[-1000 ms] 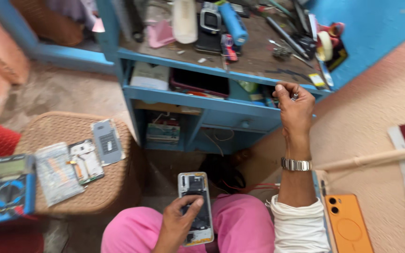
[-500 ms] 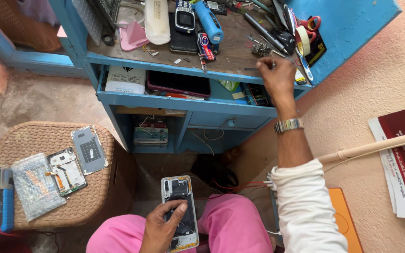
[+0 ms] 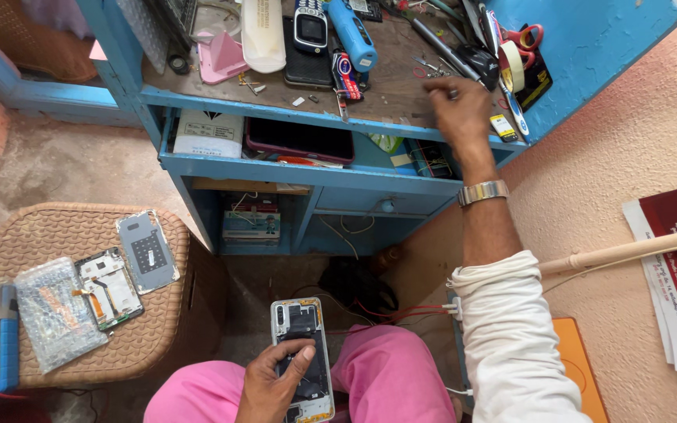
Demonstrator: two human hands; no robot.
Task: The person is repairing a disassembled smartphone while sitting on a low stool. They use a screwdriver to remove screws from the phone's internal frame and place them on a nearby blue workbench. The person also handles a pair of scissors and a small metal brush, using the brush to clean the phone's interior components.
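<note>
Cluttered blue desk [image 3: 291,110]; wicker stool [image 3: 64,235], seemingly indoors.

From my headcam I see my left hand [image 3: 276,384] cradling an opened phone [image 3: 302,359] above pink-trousered knees, while my right hand [image 3: 457,110] reaches onto the cluttered blue workbench [image 3: 291,168], fingertips pinched among scattered tools.

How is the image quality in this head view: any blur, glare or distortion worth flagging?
Head view: even daylight, soft shadows, darkest under the blue workbench. The right hand is slightly motion-blurred over the tools; the left hand and opened phone are sharp. Wide-angle lens bends the bench edges. No strong glare.
</note>
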